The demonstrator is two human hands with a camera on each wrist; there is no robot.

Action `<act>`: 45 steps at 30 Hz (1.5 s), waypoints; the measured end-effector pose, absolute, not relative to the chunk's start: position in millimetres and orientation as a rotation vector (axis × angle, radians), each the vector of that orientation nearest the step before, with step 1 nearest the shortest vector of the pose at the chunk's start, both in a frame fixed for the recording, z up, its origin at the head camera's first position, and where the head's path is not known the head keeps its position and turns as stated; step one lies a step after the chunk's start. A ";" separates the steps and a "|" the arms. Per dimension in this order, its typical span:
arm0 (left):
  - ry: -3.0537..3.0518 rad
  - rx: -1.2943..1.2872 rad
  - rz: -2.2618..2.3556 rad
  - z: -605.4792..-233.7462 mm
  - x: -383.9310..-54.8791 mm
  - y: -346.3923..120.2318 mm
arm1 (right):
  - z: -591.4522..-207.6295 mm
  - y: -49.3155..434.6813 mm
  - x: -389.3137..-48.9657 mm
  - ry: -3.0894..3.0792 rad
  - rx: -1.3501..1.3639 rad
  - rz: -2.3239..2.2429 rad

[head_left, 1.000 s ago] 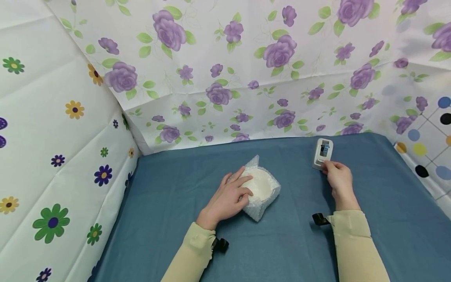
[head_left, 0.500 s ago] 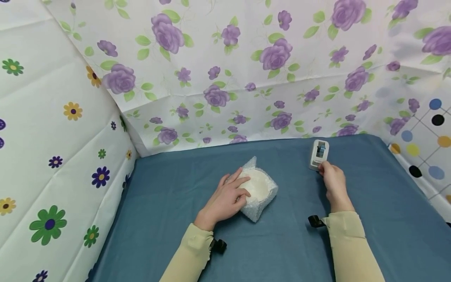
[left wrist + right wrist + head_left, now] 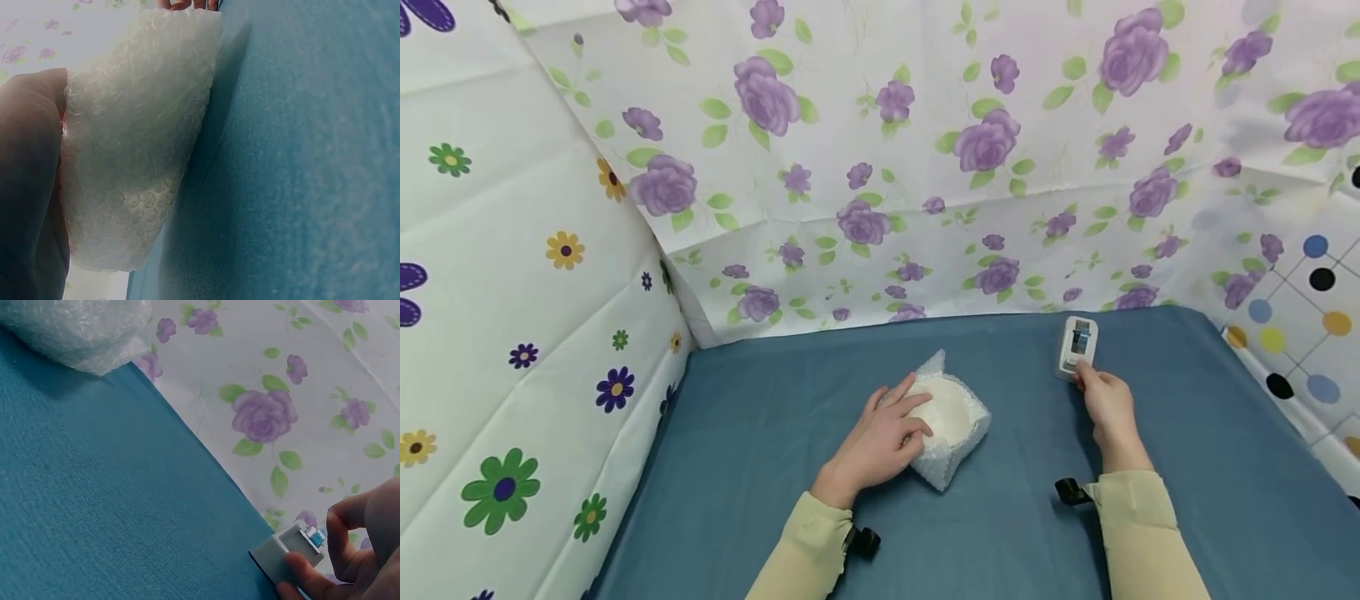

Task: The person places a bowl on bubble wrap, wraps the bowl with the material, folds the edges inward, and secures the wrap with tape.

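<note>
A round white object in bubble wrap (image 3: 953,457) lies on the blue cloth. My left hand (image 3: 876,435) rests on its left side, with fingers spread over the white top. In the left wrist view, the bubble wrap (image 3: 134,137) fills the middle and the hand (image 3: 28,162) lies along its edge. Over on the right is a small pale tape dispenser (image 3: 1065,360) with a blue roll in its slot. My right hand (image 3: 1108,408) grips its near end between thumb and fingers. The right wrist view shows the dispenser's toothed edge close to the curled index finger (image 3: 340,540).
A blue cloth (image 3: 760,433) covers the table. Behind it hangs a white sheet (image 3: 820,183) with purple roses, and flowered sheeting (image 3: 497,333) stands at the left. Dotted sheeting (image 3: 1300,333) borders the right. Small black devices (image 3: 865,543) are strapped to both wrists.
The whole head view has shifted slightly, so the scene sits lower in it. Both hands keep their places on the bubble-wrapped object and the tape dispenser.
</note>
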State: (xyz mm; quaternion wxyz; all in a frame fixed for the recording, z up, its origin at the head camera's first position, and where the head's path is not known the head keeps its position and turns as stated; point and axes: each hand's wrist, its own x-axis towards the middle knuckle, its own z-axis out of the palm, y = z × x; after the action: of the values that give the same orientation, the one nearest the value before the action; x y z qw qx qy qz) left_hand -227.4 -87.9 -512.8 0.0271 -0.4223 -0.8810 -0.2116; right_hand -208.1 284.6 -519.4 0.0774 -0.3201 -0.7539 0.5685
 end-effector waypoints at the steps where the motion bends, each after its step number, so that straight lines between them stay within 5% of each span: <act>1: -2.722 -1.305 -0.653 -513.4 -226.5 -88.0 | -520.7 284.3 -207.1 -2.262 -0.965 1.695; 45: -2.710 -1.314 -0.667 -513.9 -227.7 -88.3 | -526.5 283.2 -191.1 -2.287 -0.970 1.768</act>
State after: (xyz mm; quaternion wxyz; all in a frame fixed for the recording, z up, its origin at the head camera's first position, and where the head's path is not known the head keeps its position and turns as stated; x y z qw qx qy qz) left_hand -227.7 -88.3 -513.9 0.0285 -0.4258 -0.8781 -0.2163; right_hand -191.1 283.2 -526.5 0.0461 -0.3178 -0.7494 0.5791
